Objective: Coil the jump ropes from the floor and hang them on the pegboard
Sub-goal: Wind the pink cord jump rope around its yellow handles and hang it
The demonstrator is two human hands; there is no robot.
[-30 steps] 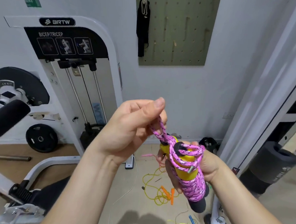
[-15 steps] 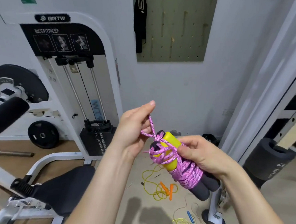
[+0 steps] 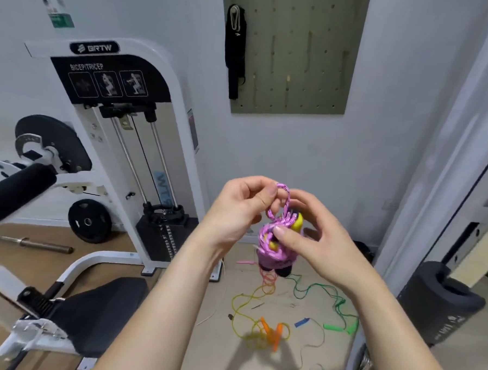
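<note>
Pulling has given way to pinching: half a second ago the left hand (image 3: 236, 210) drew the free end up toward ten o'clock from a tilted bundle. Now the pink jump rope (image 3: 273, 253) hangs upright at the centre of the view, dark handle ends down. A small loop (image 3: 283, 190) stands above it at twelve o'clock, pinched between the left thumb and forefinger. The right hand (image 3: 318, 245) grips the bundle from three o'clock, its thumb (image 3: 284, 232) pressed on the wraps just below the yellow handles (image 3: 299, 222). The wraps look snug, so the coil seems nearly tied off and the loop could serve for hanging. Whether the end is really tucked cannot be told through the fingers. The view has also dropped, and more rope now shows on the floor (image 3: 203, 296) at six o'clock: a yellow rope with orange handles (image 3: 269, 329), a green rope (image 3: 338, 327) toward four o'clock and a blue handle (image 3: 302, 321) between them, all uncoiled. No box or bin is in sight. The only holder is the pegboard (image 3: 313, 75) on the wall at twelve o'clock. It carries a black strap (image 3: 235, 57) at its left edge, and its other pegs look bare.
</note>
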